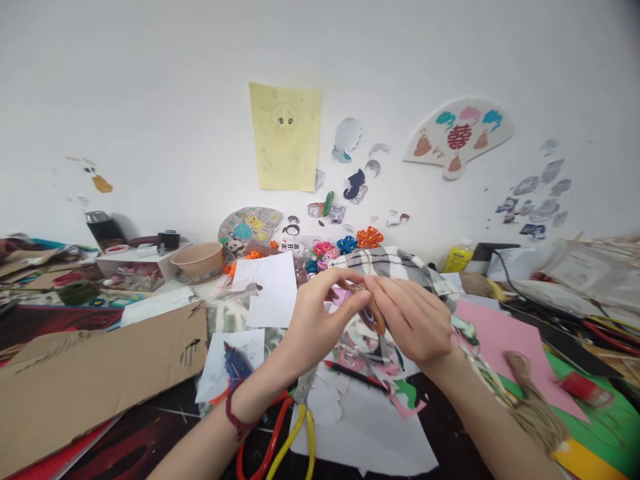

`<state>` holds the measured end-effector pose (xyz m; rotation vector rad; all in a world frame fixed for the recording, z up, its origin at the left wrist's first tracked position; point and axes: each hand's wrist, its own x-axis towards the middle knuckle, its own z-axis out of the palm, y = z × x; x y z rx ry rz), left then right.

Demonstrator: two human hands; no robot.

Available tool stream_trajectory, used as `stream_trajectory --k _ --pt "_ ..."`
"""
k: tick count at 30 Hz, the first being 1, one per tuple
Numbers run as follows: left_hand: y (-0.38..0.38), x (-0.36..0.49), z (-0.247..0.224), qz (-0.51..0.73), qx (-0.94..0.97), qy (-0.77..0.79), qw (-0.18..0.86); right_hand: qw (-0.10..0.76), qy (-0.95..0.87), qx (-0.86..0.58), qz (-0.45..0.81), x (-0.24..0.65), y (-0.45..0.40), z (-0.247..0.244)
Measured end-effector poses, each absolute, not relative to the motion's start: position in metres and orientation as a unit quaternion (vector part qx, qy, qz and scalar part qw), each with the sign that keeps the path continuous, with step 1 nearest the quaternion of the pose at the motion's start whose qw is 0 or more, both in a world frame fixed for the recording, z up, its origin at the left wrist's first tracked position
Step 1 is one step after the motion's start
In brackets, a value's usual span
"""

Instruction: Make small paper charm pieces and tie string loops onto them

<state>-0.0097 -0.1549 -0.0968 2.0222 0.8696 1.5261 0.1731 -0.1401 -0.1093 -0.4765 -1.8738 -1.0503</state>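
In the middle of the view, my two hands meet above the cluttered table. My right hand (pixel 413 317) is closed around a small flat brown piece (pixel 373 318) with a dark and white curved marking; fingers cover much of it. My left hand (pixel 327 307) pinches at the upper edge of that piece, thumb and forefinger touching the right fingertips. What lies between the left fingers is hidden. A thin brownish strand (pixel 369 265) shows just above the fingertips. Below the hands lie paper scraps (pixel 325 400), a dark pencil-like stick with a red end (pixel 357 375) and scissors with red and yellow handles (pixel 300 407).
Brown cardboard (pixel 110 367) covers the left side. A tan bowl (pixel 197 260) and a black flask (pixel 104 230) stand behind it. At right are pink paper (pixel 515 347), a twine bundle (pixel 537 407) and a yellow bottle (pixel 457 255). Pipe-cleaner flowers (pixel 370 237) sit near the wall.
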Motion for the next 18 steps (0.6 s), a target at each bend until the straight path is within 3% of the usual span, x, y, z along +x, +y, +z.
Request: stream_trajectory --k 7,10,13,16,18 --pt "-0.152 -0.006 -0.103 0.632 0.649 0.293 0.304 0.386 -0.695 -0.215 -0.566 0.167 -0.157 -0.104" --pt "-0.151 -0.007 -0.101 0.639 0.634 0.274 0.338 0.409 -0.698 -0.231 -0.541 0.163 -0.16 -0.103" --pt "-0.152 -0.009 -0.098 0.633 0.623 0.257 0.381 0.505 -0.717 -0.233 -0.421 0.159 -0.16 -0.103" --pt "-0.153 -0.011 -0.095 0.616 0.62 0.224 0.431 0.602 -0.732 -0.251 -0.195 0.156 -0.159 -0.098" --pt "-0.151 -0.012 -0.096 0.602 0.622 0.198 0.461 0.61 -0.743 -0.273 -0.027 0.158 -0.158 -0.093"
